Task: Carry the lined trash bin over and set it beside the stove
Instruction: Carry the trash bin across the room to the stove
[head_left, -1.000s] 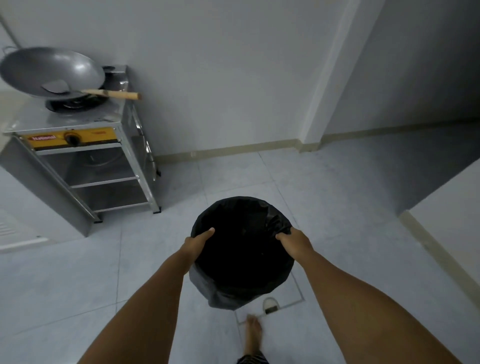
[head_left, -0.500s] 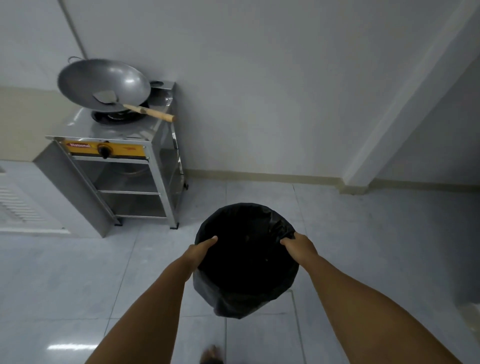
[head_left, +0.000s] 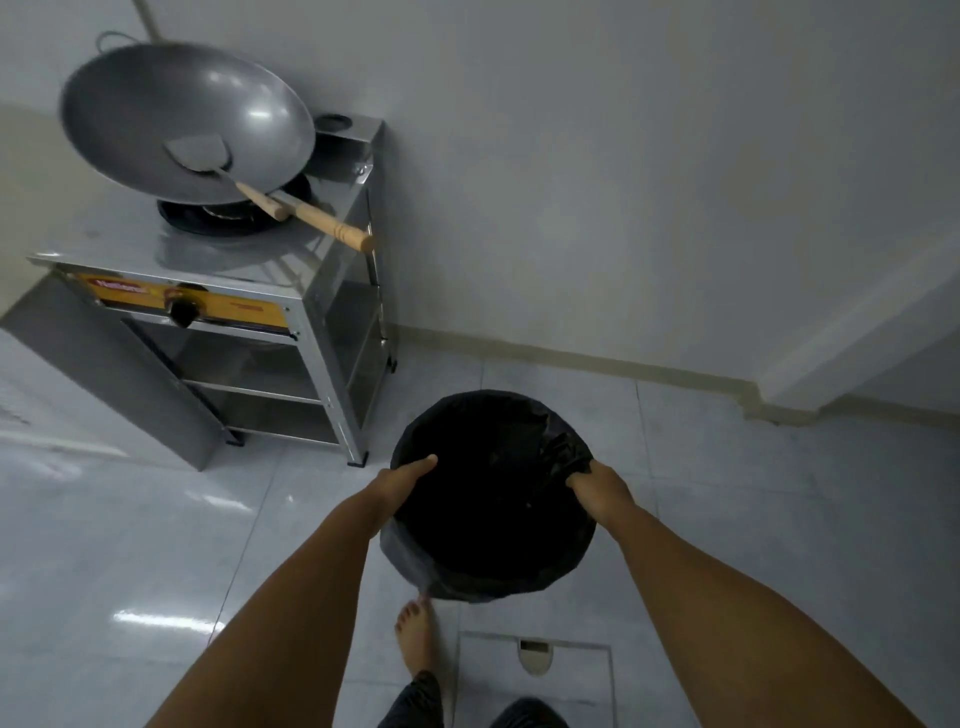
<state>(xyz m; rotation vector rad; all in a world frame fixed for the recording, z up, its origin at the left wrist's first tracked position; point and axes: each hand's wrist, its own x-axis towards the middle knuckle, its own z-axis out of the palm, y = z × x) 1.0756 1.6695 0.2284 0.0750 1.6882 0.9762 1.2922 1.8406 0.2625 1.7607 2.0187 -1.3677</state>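
Observation:
A round trash bin (head_left: 493, 499) lined with a black bag hangs above the tiled floor, held at its rim from both sides. My left hand (head_left: 400, 486) grips the left rim, and my right hand (head_left: 600, 488) grips the right rim over bunched bag plastic. The steel stove (head_left: 218, 306) on its shelved stand is at the upper left, with a yellow control strip and a black knob. The bin is just right of and in front of the stand's front right leg. The bin's bottom is hidden.
A large wok (head_left: 182, 135) with a wooden-handled spatula (head_left: 311, 218) sits on the burner, the handle jutting right past the stove top. The white wall and skirting (head_left: 597, 358) run behind. A floor hatch (head_left: 535, 670) and my bare foot (head_left: 413, 634) are below the bin.
The stove has grown larger and closer in view as I walked toward it with the bin. Both hands keep the same grip on the rim.

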